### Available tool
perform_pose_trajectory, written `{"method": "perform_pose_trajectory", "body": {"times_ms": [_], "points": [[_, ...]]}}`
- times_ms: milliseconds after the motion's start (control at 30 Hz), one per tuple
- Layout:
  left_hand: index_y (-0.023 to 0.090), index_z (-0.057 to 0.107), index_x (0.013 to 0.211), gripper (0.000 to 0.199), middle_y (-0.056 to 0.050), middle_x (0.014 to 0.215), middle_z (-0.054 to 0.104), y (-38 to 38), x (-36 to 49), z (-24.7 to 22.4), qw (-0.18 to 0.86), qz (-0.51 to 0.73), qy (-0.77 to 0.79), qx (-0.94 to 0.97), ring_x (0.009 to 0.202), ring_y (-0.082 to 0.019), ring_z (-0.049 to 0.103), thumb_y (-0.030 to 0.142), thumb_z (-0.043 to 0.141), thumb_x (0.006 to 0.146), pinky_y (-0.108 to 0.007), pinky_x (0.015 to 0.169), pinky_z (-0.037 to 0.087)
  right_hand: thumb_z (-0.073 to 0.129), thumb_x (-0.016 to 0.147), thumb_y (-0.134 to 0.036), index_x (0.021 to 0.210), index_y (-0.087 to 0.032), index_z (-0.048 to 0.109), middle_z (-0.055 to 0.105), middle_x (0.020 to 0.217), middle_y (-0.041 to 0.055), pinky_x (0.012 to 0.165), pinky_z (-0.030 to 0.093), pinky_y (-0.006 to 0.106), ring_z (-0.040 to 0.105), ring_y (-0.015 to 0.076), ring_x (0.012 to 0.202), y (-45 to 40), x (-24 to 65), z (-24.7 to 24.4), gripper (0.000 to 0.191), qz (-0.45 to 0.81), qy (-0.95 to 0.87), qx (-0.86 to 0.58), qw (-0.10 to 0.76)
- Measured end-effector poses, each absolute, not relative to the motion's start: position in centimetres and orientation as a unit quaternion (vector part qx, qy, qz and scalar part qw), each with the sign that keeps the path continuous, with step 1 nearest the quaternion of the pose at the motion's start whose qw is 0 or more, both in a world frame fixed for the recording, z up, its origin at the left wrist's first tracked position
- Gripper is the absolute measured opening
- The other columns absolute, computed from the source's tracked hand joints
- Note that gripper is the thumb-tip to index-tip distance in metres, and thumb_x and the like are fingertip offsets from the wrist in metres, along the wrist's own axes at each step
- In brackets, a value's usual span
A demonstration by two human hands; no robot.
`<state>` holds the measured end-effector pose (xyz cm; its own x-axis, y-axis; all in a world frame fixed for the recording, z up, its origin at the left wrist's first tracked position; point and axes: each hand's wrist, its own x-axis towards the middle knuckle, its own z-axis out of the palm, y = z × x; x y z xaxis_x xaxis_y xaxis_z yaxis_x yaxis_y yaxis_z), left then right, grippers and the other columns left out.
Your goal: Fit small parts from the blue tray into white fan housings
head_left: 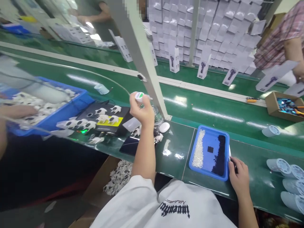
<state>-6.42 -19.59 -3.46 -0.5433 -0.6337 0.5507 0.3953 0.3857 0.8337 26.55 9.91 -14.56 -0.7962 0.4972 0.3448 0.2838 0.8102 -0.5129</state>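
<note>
My left hand (142, 110) is raised over the bench, its fingers closed round a small white bottle cap (139, 97) with green print. A clear plastic bottle (157, 115) stands just behind that wrist, partly hidden. Low at the right, my right hand (239, 175) rests against the edge of a blue tray (193, 167). Its fingers are curled over a slim dark-and-white object, mostly hidden. White pellets (199, 148) line the tray's left side and small black pieces (220, 155) its right, with a black square (210, 149) between.
A metal post (152, 76) rises past my left hand. White case (164, 127), dark phone (129, 145) and white plastic parts (114, 119) lie leftward. A co-worker's hand (21, 112) reaches into a blue bin (82, 100). Cups (294, 186) stand right; printed boxes (174, 61) line the conveyor.
</note>
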Motion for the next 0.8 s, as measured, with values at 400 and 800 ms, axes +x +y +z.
{"method": "perform_pose_trajectory", "body": {"times_ms": [400,800], "points": [[0.018,0.041,0.093,0.041,-0.003,0.076,0.047,-20.0,-5.8,-2.4,0.488,-0.568,-0.662,-0.004,0.066,-0.014,0.048,0.052,0.039,0.07,-0.035,0.067,0.045,0.042,0.096,-0.044,0.122,-0.022,0.065,0.067,0.106,0.0126,0.091,0.05,0.047,0.061,0.0267,0.099,7.3,26.1,-14.2,0.041,0.245,-0.904,-0.254,0.241],[0.027,0.027,0.08,0.039,-0.002,0.073,0.044,-19.2,-4.7,-1.0,0.476,-0.562,-0.674,0.051,0.069,-0.018,0.051,0.059,0.038,0.061,-0.042,0.076,0.049,0.039,0.095,-0.045,0.12,-0.018,0.067,0.065,0.105,0.015,0.09,0.051,0.046,0.062,0.0283,0.097,7.3,24.6,-14.4,0.045,0.222,-0.895,-0.306,0.238]]}}
